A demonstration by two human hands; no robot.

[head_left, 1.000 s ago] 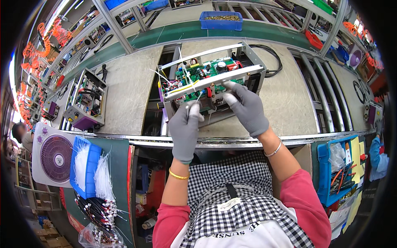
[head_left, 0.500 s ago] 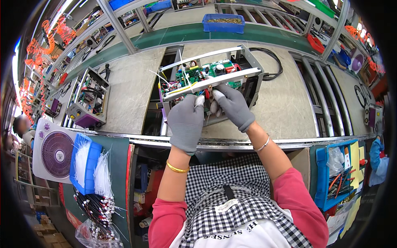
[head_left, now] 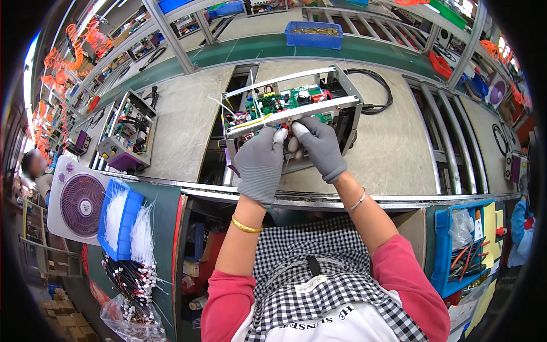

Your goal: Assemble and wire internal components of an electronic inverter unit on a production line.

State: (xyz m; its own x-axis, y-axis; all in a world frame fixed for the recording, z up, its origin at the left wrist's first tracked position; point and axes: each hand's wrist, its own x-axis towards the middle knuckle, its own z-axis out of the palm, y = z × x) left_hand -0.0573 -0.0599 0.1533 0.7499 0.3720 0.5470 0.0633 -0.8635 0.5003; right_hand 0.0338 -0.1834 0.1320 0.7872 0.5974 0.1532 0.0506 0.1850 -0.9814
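An open metal-framed electronic unit (head_left: 296, 114) stands on the bench in front of me, its green circuit boards and wiring exposed. Both my hands, in grey gloves with white fingertips, work at its near side, just below the front rail (head_left: 285, 115). My left hand (head_left: 262, 157) is closed, thumb and fingers pinched by the rail. Close beside it, my right hand (head_left: 317, 143) has its fingers curled under the rail, with a bit of red between the two hands. What the fingertips hold is too small and partly hidden to name. A white cable tie (head_left: 254, 94) sticks up from the wiring.
Another open unit (head_left: 130, 132) stands to the left. A purple fan (head_left: 83, 206) and a blue bin of white cable ties (head_left: 121, 219) are at lower left, a blue tool bin (head_left: 456, 245) at lower right. Metal rollers (head_left: 444, 139) lie to the right.
The view has shifted slightly. My hands stay at the same spot below the front rail, their fingers moving only a little.
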